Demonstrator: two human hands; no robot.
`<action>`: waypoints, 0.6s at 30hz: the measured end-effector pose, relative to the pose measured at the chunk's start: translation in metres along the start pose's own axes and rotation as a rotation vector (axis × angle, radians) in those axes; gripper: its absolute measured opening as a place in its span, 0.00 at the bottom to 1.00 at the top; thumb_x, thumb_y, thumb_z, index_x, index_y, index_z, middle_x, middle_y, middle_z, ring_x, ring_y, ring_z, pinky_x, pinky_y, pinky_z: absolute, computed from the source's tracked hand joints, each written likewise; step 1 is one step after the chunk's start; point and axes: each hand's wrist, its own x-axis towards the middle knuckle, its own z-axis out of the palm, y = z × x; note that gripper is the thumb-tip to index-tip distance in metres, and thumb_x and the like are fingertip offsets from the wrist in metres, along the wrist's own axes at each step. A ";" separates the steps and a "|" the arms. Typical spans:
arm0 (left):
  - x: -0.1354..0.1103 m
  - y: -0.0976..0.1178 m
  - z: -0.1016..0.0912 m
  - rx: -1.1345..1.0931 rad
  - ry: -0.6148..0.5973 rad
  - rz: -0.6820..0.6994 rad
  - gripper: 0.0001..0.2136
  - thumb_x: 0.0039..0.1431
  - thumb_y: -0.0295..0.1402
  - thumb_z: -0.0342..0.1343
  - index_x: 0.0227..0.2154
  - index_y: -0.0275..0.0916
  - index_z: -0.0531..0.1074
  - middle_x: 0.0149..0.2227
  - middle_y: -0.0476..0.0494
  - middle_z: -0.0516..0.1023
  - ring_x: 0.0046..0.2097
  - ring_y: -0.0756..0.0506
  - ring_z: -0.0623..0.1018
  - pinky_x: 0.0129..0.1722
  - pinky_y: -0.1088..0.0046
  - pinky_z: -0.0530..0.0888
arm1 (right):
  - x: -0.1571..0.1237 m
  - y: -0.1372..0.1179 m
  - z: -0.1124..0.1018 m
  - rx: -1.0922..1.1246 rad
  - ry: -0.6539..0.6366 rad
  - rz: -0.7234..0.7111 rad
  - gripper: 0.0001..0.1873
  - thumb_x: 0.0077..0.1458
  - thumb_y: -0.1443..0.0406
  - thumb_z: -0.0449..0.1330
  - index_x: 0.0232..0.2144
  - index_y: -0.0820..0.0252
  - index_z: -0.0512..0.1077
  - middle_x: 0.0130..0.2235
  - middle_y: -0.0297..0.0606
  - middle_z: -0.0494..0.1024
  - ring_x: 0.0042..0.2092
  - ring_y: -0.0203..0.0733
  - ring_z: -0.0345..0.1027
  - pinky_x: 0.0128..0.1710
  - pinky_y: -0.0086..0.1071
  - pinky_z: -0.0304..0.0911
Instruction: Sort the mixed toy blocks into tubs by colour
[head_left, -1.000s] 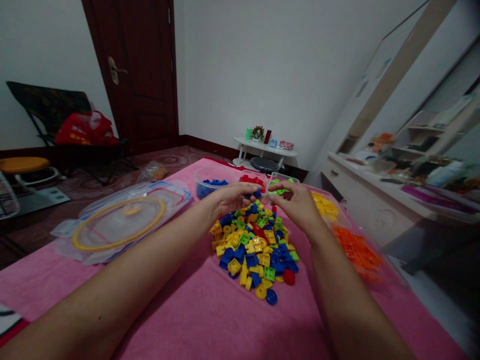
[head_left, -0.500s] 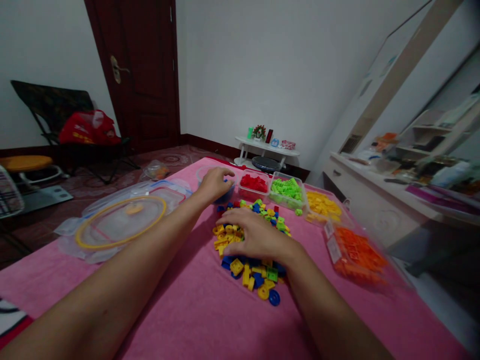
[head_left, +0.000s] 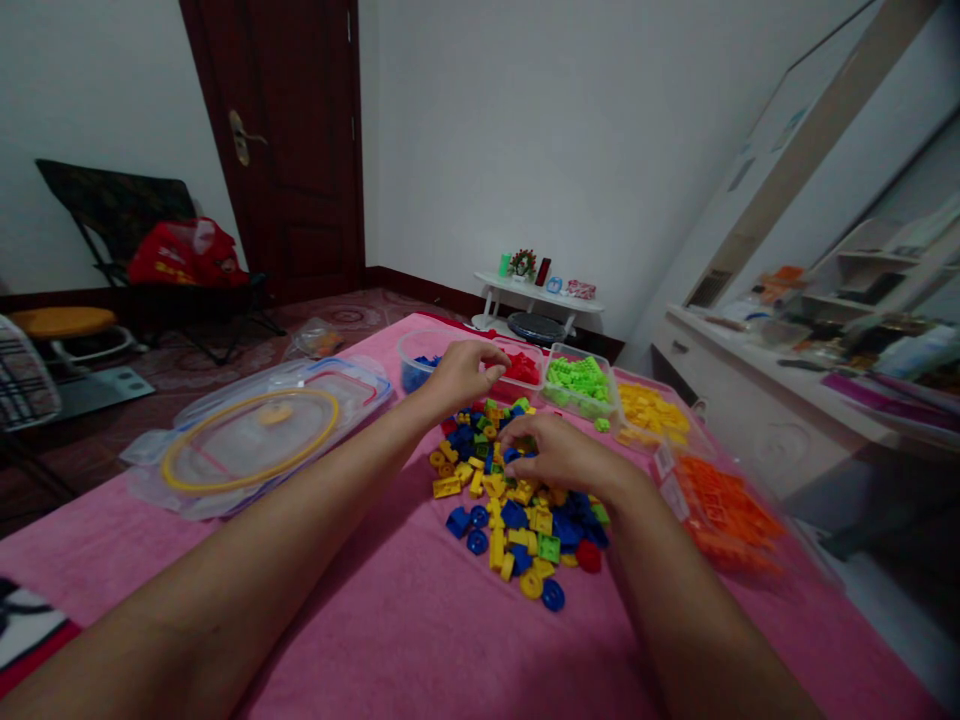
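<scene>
A heap of small plastic blocks (head_left: pixel 517 510) in yellow, blue, green and red lies on the pink cloth (head_left: pixel 420 640). My right hand (head_left: pixel 559 455) rests on the heap's far side with fingers curled into the pieces. My left hand (head_left: pixel 461 370) hovers with fingers pinched between the clear tub of blue blocks (head_left: pixel 414 362) and the tub of red blocks (head_left: pixel 525 368); what it pinches is too small to make out. A tub of green blocks (head_left: pixel 579 382) stands right of the red one.
Yellow blocks (head_left: pixel 649 408) and an orange-filled tub (head_left: pixel 720 510) line the right edge. Clear lids, one with a yellow ring (head_left: pixel 251 440), lie at the left. A white desk (head_left: pixel 757 390) stands right; a door, chair and low table are behind.
My left hand drew back from the blue tub toward the red one and pinched. My right hand shifted right on the heap and curled its fingers. The camera drifted slightly.
</scene>
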 end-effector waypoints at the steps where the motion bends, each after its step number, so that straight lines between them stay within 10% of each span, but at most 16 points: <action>1: -0.001 0.001 0.004 -0.036 -0.054 0.011 0.12 0.52 0.29 0.51 0.36 0.35 0.78 0.36 0.44 0.80 0.38 0.47 0.77 0.39 0.74 0.70 | -0.002 0.005 -0.005 -0.001 -0.003 0.028 0.11 0.43 0.67 0.64 0.34 0.60 0.76 0.38 0.36 0.78 0.38 0.40 0.69 0.40 0.31 0.61; 9: -0.014 0.006 0.021 -0.151 -0.572 0.141 0.12 0.51 0.25 0.52 0.38 0.32 0.77 0.33 0.45 0.80 0.31 0.51 0.75 0.30 0.79 0.67 | -0.023 0.030 -0.036 0.045 -0.092 0.135 0.11 0.44 0.66 0.62 0.34 0.60 0.77 0.37 0.36 0.79 0.37 0.40 0.70 0.37 0.30 0.63; 18: -0.024 0.015 0.032 -0.052 -0.669 0.232 0.14 0.49 0.32 0.58 0.40 0.36 0.76 0.32 0.46 0.79 0.31 0.50 0.74 0.29 0.78 0.65 | -0.020 0.051 -0.034 0.002 0.082 0.263 0.09 0.44 0.67 0.61 0.32 0.60 0.76 0.31 0.36 0.79 0.33 0.39 0.71 0.31 0.28 0.62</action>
